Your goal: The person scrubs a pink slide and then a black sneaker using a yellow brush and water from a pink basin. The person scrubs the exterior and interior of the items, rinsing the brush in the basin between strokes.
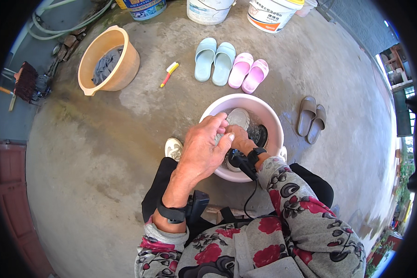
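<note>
A pale pink basin (277, 121) stands on the ground between my feet, with water in it. In it lie a light grey shoe sole (239, 117), a dark curved item like a slipper or sole edge (263, 136) and another pale piece near its front rim. My left hand (203, 144) is above the basin's left side, its fingers bent and thumb apart, with nothing visible in it. My right hand (239, 137) reaches down into the basin by the grey sole. Its fingers are partly hidden behind my left hand, so its grip does not show.
Light blue slippers (215, 62) and pink slippers (249, 72) sit beyond the basin, brown slippers (311, 119) to its right. A red-and-yellow scrub brush (169, 74) lies near an orange tub (128, 66) holding grey cloth (107, 65). Buckets (210, 12) line the back.
</note>
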Action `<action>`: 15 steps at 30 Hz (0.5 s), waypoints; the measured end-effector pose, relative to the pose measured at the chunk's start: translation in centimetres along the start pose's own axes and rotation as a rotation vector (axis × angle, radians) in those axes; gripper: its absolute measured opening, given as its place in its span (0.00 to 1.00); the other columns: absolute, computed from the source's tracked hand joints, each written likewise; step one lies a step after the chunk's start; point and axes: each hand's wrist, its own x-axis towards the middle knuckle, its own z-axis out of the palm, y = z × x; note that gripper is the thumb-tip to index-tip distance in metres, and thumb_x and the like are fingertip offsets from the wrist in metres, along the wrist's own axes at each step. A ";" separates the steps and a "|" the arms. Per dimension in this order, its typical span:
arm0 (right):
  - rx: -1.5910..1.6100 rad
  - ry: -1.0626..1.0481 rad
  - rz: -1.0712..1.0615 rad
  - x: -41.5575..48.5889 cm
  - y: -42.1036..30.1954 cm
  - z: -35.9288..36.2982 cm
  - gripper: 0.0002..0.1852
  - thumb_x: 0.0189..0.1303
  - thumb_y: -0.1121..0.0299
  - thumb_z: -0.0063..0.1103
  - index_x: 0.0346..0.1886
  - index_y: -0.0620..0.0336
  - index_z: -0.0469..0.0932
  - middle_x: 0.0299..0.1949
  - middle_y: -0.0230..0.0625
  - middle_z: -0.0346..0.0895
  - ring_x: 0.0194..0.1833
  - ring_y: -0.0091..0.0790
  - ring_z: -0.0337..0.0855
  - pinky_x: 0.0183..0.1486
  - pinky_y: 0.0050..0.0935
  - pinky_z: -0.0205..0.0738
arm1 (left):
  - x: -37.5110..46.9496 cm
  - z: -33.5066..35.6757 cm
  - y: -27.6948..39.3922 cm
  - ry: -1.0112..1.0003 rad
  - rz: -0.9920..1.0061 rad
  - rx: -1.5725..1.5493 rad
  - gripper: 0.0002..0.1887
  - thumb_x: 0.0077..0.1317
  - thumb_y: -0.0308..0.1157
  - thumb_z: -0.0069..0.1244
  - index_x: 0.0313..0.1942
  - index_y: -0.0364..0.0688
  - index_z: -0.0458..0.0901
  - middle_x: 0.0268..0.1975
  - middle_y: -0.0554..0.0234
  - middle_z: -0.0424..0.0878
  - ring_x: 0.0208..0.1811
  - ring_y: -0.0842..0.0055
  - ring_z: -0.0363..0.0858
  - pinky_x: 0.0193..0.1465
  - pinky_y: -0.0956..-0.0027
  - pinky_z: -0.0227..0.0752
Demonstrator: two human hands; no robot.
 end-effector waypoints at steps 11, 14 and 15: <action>-0.249 -0.062 0.072 -2.3 4.1 -1.7 0.09 0.48 0.68 0.52 0.29 0.55 0.82 0.33 0.47 0.80 0.40 0.49 0.81 0.44 0.40 0.74 | -0.7 -0.6 0.0 0.024 0.028 0.024 0.21 0.58 0.25 0.50 0.52 0.28 0.71 0.44 0.49 0.79 0.42 0.71 0.79 0.47 0.70 0.73; -0.411 -0.103 0.043 -4.0 6.4 -1.5 0.11 0.47 0.69 0.51 0.30 0.58 0.82 0.31 0.49 0.79 0.36 0.50 0.81 0.42 0.39 0.75 | -0.8 -0.7 0.2 0.025 0.028 0.030 0.21 0.58 0.25 0.50 0.52 0.29 0.71 0.43 0.49 0.79 0.42 0.71 0.79 0.46 0.70 0.73; -0.365 -0.119 0.036 -4.7 7.2 -1.5 0.11 0.47 0.69 0.51 0.30 0.60 0.82 0.31 0.51 0.79 0.37 0.51 0.81 0.43 0.40 0.74 | -0.8 -0.8 0.2 0.026 0.032 0.029 0.21 0.58 0.25 0.50 0.52 0.29 0.71 0.43 0.49 0.79 0.42 0.71 0.79 0.46 0.70 0.73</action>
